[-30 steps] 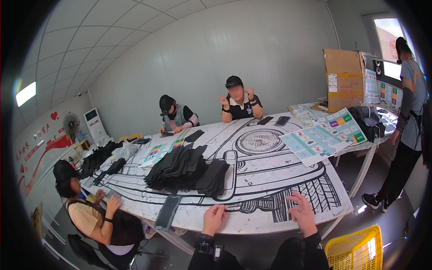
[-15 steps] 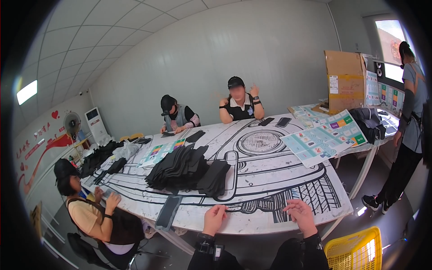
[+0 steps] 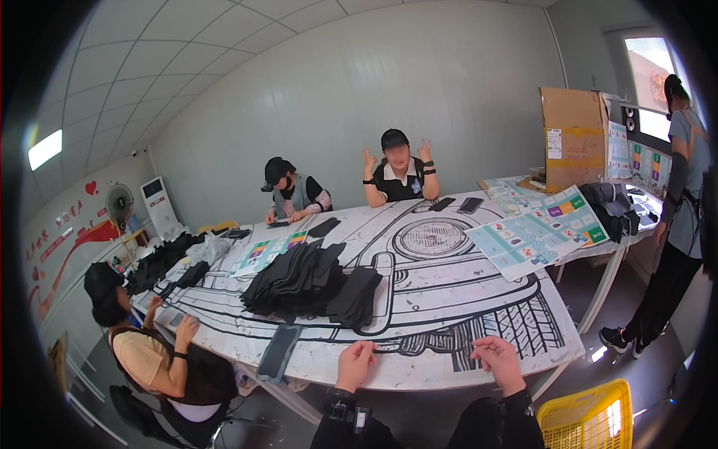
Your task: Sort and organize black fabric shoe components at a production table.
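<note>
At the table's near edge, my left hand [image 3: 356, 365] rests with its fingers curled together. I see nothing in it. To its right my right hand [image 3: 496, 364] lies loosely bent, fingers apart and holding nothing. Both hands are over a white table cover [image 3: 419, 310] with a thick black line drawing. Beyond my left hand is a large pile of black cloth pieces [image 3: 292, 280], with a smaller black stack [image 3: 353, 298] against its right side. A dark grey flat piece, perhaps a phone or pouch [image 3: 280, 353], lies left of my left hand at the edge.
Two people sit across the table; one raises both hands [image 3: 425, 150]. Another person [image 3: 153, 359] sits at the left, and one stands far right. Printed sheets [image 3: 535, 232] lie at the right, near a cardboard box [image 3: 572, 138]. A yellow basket [image 3: 587, 419] stands by my right side.
The person across the table now holds both hands up beside the head. The person at the left has moved their hands slightly. My own hands have barely moved.
</note>
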### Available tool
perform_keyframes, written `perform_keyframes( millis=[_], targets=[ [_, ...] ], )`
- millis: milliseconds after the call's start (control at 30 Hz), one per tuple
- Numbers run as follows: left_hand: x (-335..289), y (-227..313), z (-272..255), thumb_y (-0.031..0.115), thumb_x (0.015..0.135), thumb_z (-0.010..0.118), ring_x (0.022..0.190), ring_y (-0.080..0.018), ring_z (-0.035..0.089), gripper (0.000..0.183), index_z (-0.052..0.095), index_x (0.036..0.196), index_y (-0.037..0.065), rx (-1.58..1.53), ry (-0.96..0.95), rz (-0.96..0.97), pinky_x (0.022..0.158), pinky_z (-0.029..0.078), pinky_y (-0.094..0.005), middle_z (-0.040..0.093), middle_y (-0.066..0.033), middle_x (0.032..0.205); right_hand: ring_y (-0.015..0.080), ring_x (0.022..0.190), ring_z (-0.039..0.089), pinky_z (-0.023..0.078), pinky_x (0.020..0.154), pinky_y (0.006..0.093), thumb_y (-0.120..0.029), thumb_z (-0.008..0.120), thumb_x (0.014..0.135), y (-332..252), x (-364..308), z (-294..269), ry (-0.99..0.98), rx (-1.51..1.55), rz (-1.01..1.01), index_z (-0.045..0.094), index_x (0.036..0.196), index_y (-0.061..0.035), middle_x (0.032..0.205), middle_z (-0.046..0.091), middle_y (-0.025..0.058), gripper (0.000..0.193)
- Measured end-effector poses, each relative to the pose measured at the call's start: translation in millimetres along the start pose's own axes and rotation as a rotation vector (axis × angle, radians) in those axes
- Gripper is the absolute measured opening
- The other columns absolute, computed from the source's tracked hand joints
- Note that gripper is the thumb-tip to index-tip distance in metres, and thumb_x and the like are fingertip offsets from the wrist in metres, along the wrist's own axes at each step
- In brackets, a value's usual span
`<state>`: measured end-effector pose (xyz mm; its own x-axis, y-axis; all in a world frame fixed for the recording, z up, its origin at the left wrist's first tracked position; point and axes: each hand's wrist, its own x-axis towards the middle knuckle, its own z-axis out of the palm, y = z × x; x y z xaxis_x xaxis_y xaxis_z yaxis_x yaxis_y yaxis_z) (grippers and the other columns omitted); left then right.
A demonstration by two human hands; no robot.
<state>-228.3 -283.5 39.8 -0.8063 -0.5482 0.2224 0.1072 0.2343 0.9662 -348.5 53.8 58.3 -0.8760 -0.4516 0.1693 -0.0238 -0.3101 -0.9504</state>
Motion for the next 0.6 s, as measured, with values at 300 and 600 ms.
perform_keyframes(
  millis=[300,600],
  targets=[
    [0.6,-1.6,-0.6,0.021,0.103,0.060,0.065,-0.0054,0.055,0.023,0.074,0.098,0.003,-0.028,-0.007,-0.010,0.063,0.044,-0.0219,0.063,0.0020,0.071,0.0037,0.057,0.050,0.039,0.053,0.0175,0.000,0.062,0.093,4.6,1.2,-1.8,-0.010,-0.004,-0.013,0.069,0.109,0.0033,0.085,0.073,0.0091,0.018],
    [-0.2,-2.0,0.2,0.021,0.103,0.060,0.065,-0.0055,0.055,0.023,0.074,0.098,0.003,-0.017,-0.003,-0.011,0.062,0.044,-0.0222,0.063,0.0020,0.070,0.0071,0.057,0.052,0.040,0.053,0.0206,-0.006,0.059,0.096,-2.1,-1.6,-3.1,-0.022,-0.066,-0.044,0.068,0.108,0.0048,0.082,0.072,0.0096,0.019]
  ],
)
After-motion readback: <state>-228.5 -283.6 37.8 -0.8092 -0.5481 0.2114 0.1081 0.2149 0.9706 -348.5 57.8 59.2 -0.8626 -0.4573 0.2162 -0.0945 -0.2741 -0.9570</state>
